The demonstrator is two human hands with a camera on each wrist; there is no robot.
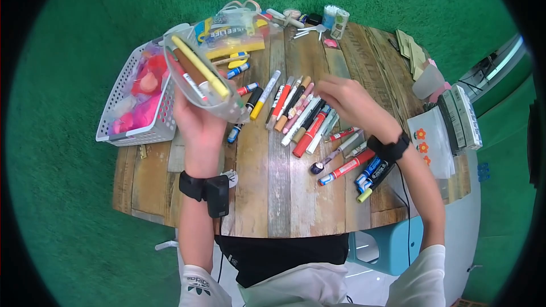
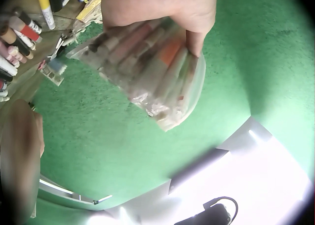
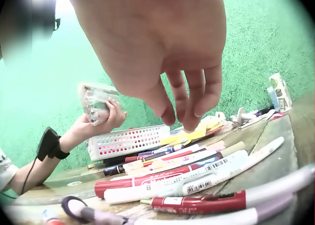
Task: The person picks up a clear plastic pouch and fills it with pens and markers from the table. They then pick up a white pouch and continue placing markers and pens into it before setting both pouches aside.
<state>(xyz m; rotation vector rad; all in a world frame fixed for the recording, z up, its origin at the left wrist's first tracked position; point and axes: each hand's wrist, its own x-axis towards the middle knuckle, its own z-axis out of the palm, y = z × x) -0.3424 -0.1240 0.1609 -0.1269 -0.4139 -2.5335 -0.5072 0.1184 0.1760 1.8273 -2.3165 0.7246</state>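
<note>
Raised over the left side of the table, my left hand (image 1: 196, 128) grips a clear plastic pouch (image 1: 232, 107). Inside it lie several markers, among them a yellow one (image 1: 199, 67) and a brown one. In the left wrist view the fingers and thumb clasp the pouch (image 2: 147, 72) along its upper side. My right hand (image 1: 355, 102) hovers above a spread of loose markers. Its fingers (image 3: 197, 94) hang loosely bent downward with nothing between them. Beneath it are a thick red marker (image 1: 311, 135), white ones and black ones, lying roughly side by side.
A white perforated basket (image 1: 166, 119) of pink items stands at left. Behind the pouch lies a clear bag with yellow-blue packaging (image 1: 230, 31). Cotton swabs in a tub (image 1: 330, 17) are at the back. Papers with flower stickers (image 1: 426, 136) lie right, near a blue stool (image 1: 398, 244).
</note>
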